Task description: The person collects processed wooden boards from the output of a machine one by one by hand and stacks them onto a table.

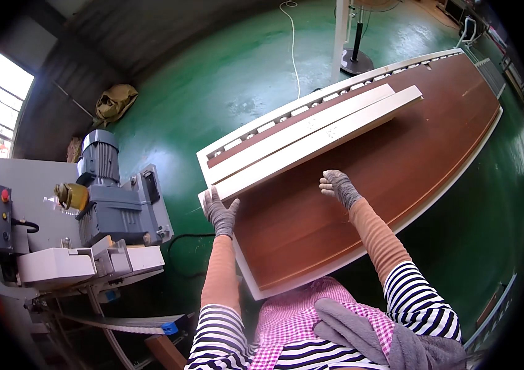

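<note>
Two long white boards lie side by side on a wide brown surface (pixel 311 222) with pale edges. My left hand (pixel 220 213), in a grey glove, touches the left end of the nearer white board (pixel 330 137). Its fingers are stretched out and the thumb stands apart. Behind that board runs the second white board (pixel 292 135), slightly offset to the left at its far end. Above the bare brown surface, my right hand (pixel 340 185) is open, fingers pointing left. It wears a grey glove too and holds nothing.
A grey machine with a motor (pixel 111 213) and a control panel (pixel 0 216) stands at the left. Rollers (pixel 268 127) line the far edge of the brown surface. Beyond are a stand with a round black base (pixel 357 63) and a white cable (pixel 294 52) on the green floor.
</note>
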Motion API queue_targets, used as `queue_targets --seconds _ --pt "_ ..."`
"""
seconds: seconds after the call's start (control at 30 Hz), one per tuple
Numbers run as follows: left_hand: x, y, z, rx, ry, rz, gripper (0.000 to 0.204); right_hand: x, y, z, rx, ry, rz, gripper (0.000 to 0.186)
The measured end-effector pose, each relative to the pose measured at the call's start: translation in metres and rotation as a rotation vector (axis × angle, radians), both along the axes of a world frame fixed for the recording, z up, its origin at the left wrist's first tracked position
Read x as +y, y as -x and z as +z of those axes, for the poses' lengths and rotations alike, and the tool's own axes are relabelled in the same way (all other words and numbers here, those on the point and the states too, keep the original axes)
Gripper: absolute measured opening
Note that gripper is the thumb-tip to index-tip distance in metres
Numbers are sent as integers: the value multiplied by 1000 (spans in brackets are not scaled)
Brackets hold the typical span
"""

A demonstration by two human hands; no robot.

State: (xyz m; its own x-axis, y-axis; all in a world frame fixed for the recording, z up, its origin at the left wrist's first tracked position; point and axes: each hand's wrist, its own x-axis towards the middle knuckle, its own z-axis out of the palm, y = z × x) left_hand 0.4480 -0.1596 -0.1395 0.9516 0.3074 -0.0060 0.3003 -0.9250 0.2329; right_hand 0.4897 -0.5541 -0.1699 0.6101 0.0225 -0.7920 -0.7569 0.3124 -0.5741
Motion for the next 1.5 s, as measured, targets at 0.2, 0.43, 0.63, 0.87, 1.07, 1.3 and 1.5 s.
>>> queue_targets --seconds 0.2,0.43,0.63,0.87,1.07,1.3,1.5 --pt "98 30 -49 -294 847 418 91 64 6 0 -109 -288 -45 92" --pt "112 2 -56 -208 950 289 67 133 -34 -25 -280 -52 -140 106" --pt "108 0 -63 -107 990 249 70 154 -76 -54 -278 382 -125 93" --pt "125 -1 -94 -107 878 60 77 155 -73 -81 -226 -28 -520 82" --pt "113 -1 -61 -76 773 -19 88 132 -92 -129 -380 25 -448 71" --pt "7 -46 -32 -34 793 -162 87 -66 -120 -144 -446 400 -405 60" --pt "117 11 -99 -220 858 173 81 145 -106 -91 -114 -239 -567 57"
